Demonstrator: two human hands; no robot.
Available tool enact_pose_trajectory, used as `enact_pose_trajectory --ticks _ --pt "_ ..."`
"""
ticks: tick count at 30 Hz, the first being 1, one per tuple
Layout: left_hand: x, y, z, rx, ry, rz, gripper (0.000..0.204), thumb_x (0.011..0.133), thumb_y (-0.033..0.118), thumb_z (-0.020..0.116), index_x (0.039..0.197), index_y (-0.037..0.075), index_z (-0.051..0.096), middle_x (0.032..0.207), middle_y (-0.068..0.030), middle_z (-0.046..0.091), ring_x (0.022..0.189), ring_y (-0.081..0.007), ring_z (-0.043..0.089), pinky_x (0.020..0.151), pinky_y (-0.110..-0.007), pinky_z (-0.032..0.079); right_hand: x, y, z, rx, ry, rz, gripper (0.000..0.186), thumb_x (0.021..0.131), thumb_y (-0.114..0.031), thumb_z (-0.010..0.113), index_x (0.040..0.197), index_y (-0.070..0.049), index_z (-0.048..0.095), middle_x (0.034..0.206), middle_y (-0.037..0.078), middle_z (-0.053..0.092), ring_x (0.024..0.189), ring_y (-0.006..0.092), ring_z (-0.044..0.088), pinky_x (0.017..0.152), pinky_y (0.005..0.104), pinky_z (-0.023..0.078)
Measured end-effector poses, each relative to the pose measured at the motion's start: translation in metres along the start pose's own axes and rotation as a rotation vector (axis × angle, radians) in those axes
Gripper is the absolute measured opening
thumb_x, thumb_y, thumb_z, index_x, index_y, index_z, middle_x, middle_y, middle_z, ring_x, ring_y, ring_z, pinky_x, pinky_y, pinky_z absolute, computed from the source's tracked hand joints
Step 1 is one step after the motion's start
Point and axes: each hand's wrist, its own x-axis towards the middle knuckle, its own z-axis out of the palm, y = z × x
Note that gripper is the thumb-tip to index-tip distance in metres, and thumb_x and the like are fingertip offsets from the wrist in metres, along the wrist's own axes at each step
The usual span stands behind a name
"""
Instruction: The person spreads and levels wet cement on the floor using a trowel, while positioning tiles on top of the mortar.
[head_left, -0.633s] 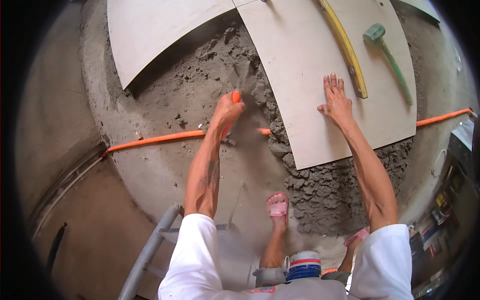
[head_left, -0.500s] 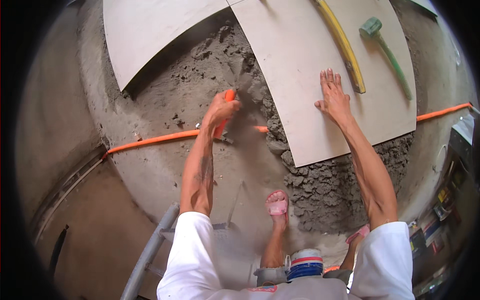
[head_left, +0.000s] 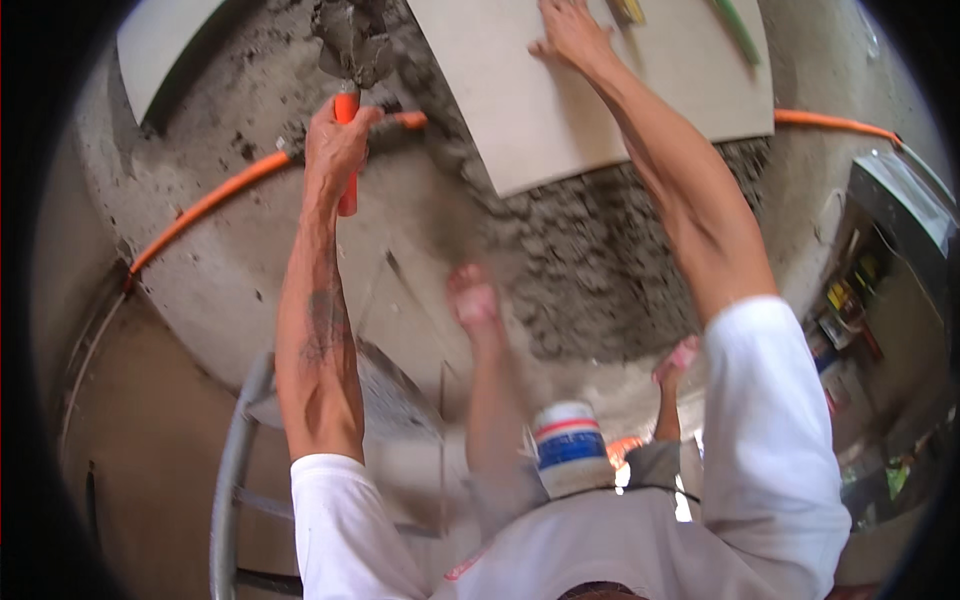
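Observation:
My left hand (head_left: 335,150) grips the orange handle of a trowel (head_left: 347,106). Grey wet mortar (head_left: 352,48) covers the trowel's blade, which points away from me above the rough floor. My right hand (head_left: 576,36) lies on a large pale tile (head_left: 590,110), thumb spread from the fingers, holding nothing. Just right of that hand the end of a yellow level (head_left: 628,12) rests on the tile. The green handle of a mallet (head_left: 738,30) shows farther right; its head is out of view.
Crumbly mortar (head_left: 610,260) spreads from under the tile's near edge. An orange conduit (head_left: 215,200) crosses the floor. Another tile (head_left: 160,50) lies far left. A grey tubular frame (head_left: 230,450) stands near left, and a white and blue bucket (head_left: 570,455) near my feet.
The view has shifted, so tile, level and mallet sit higher in it. The trowel's blade, blurred before, now shows a load of mortar. My right hand stays on the tile.

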Motion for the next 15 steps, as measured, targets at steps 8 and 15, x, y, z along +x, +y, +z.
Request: enact_pose_trajectory --ticks 8,15 --pt "-0.233 -0.019 0.134 -0.031 -0.131 -0.157 0.022 0.082 0.023 0.066 0.079 0.004 0.056 0.057 0.0017 0.048 0.045 -0.0086 0.044 0.042 -0.027 0.036 -0.303 0.042 0.034 0.619 0.257 0.165 0.048 0.090 -0.016 0.055 0.136 -0.004 0.045 0.109 0.023 0.061 0.103 0.0398 0.056 0.087 0.0500 0.042" --pt "-0.453 0.037 0.187 -0.043 -0.183 -0.314 0.022 0.085 0.023 0.064 0.079 0.007 0.051 0.057 0.0021 0.044 0.043 -0.0080 0.041 0.039 -0.026 0.033 -0.790 0.199 -0.041 0.429 -0.110 0.457 0.054 0.085 -0.021 0.060 0.136 -0.007 0.048 0.120 0.023 0.058 0.108 0.0389 0.054 0.095 0.0440 0.043"
